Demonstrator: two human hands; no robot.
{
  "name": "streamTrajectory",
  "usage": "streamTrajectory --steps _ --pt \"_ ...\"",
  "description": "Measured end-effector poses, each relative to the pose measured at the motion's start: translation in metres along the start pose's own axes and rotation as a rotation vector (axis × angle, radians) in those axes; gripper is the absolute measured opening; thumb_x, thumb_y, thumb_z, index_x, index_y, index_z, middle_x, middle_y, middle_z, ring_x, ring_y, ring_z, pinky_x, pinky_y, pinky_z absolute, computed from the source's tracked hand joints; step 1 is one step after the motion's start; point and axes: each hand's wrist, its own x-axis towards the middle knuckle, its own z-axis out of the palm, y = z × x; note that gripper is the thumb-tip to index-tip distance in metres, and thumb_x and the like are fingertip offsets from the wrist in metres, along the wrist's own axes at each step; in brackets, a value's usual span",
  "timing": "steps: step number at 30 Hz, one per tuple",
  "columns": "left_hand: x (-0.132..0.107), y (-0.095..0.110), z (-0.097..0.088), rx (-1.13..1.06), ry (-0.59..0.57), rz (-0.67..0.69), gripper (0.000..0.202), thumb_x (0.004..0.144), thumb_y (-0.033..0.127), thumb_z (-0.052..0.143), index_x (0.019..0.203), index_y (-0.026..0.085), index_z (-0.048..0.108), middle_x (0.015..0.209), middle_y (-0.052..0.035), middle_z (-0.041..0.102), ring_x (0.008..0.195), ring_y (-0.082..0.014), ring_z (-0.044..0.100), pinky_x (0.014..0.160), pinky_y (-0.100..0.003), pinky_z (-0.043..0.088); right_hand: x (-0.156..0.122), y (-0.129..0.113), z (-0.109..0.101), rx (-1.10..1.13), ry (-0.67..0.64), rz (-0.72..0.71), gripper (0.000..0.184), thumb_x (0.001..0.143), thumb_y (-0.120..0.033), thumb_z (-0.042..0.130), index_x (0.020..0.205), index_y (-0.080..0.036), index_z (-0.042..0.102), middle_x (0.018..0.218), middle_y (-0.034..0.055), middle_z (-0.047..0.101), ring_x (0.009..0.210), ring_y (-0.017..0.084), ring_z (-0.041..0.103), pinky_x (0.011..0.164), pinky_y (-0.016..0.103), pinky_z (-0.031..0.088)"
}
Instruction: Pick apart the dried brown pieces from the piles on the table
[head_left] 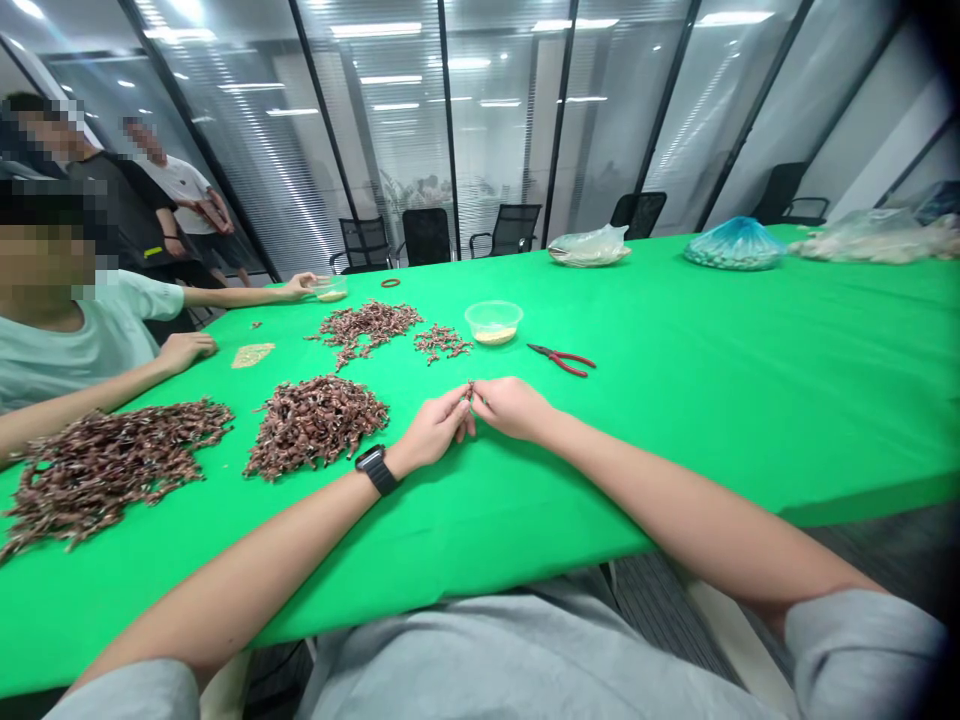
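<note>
My left hand [435, 428], with a dark watch on its wrist, is closed in a pinch on a small brown piece [470, 391]. My right hand [514, 408] meets it from the other side, its fingers pinching the same piece; most of it is hidden by the fingertips. Just beyond them is a clear round bowl [493, 324] with pale yellow bits at its bottom. Red-handled pliers [564, 360] lie right of the bowl. A few similar brown pieces [442, 342] are scattered to its left.
Brown pieces form a heap left of my hands [319, 425], another farther back [369, 325] and a wide one at left [112, 465]. A co-worker's hand [301, 286] touches another bowl [330, 291]. Bags [589, 246] and a blue bag [733, 245] stand on the green-covered table [712, 380].
</note>
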Motion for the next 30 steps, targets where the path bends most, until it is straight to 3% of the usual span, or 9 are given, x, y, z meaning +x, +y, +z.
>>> streamTrajectory --steps 13,20,26,30 --pt "0.000 -0.001 -0.001 -0.067 -0.071 -0.016 0.052 0.101 0.056 0.041 0.119 0.010 0.059 0.073 -0.0038 0.068 0.055 -0.0100 0.050 0.056 -0.022 0.040 -0.002 -0.005 -0.011 -0.132 -0.159 0.013 0.032 0.104 -0.030 0.042 0.102 -0.012 0.068 0.093 0.0148 0.076 0.083 0.024 0.072 0.069 0.028 0.040" --pt "0.000 0.000 -0.001 -0.066 -0.074 -0.028 0.051 0.101 0.056 0.041 0.118 0.011 0.058 0.074 -0.0037 0.068 0.055 -0.0100 0.050 0.056 -0.022 0.040 -0.002 -0.006 -0.014 -0.125 -0.222 0.026 0.030 0.104 -0.029 0.042 0.110 -0.012 0.066 0.094 0.0159 0.076 0.084 0.026 0.072 0.069 0.028 0.041" --pt "0.000 -0.001 -0.002 -0.055 -0.095 -0.028 0.051 0.102 0.055 0.040 0.115 0.010 0.060 0.074 -0.0047 0.069 0.055 -0.0102 0.051 0.058 -0.022 0.041 -0.003 -0.005 -0.014 -0.092 -0.200 0.013 0.030 0.102 -0.029 0.045 0.102 -0.011 0.069 0.088 0.0161 0.075 0.076 0.023 0.070 0.062 0.027 0.035" --pt "0.000 -0.001 -0.002 -0.029 -0.092 -0.006 0.051 0.102 0.054 0.041 0.118 0.010 0.060 0.074 -0.0043 0.068 0.055 -0.0100 0.050 0.057 -0.022 0.041 -0.003 0.000 -0.007 0.172 -0.115 0.013 0.034 0.099 -0.028 0.047 0.082 -0.012 0.071 0.071 0.0083 0.071 0.060 0.014 0.058 0.058 0.025 0.030"
